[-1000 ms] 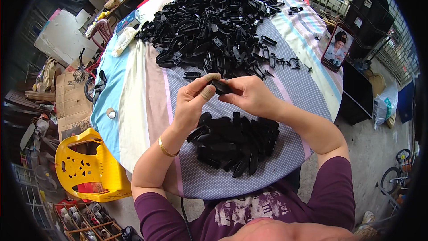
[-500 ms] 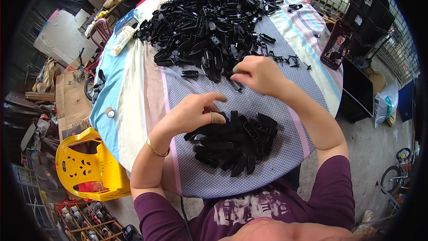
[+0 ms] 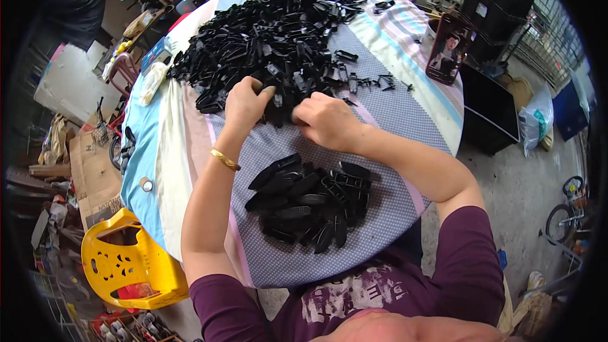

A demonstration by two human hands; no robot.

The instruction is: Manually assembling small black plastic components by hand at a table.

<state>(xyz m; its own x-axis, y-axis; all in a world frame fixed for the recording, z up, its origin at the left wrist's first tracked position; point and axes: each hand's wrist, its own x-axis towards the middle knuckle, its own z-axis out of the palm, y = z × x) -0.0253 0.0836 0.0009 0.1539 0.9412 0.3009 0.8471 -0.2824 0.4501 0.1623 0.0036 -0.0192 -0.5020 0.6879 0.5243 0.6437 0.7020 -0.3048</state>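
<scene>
A big heap of long black plastic clips (image 3: 253, 41) covers the far part of the cloth-covered table (image 3: 392, 196). At the heap's near edge my left hand (image 3: 247, 104) is bent, thumb and fingers drawn together among the clips. Just to its right, my right hand (image 3: 326, 120) is curled, its fingertips slightly blurred and pointing toward the left hand. What either hand grips is hidden against the black pieces. Closer to my body lies a smaller pile of black clips (image 3: 310, 199), touched by neither hand.
Several small loose black parts (image 3: 383, 81) lie right of the heap. A phone (image 3: 451, 49) stands at the table's right edge, above a black bin (image 3: 491, 114). A roll of tape (image 3: 146, 184) sits at the left edge, near a yellow chair (image 3: 133, 263).
My left hand has moved from above the small pile, away from me to the big heap. My right hand has shifted left and slightly nearer. The whole view has tilted a little.
</scene>
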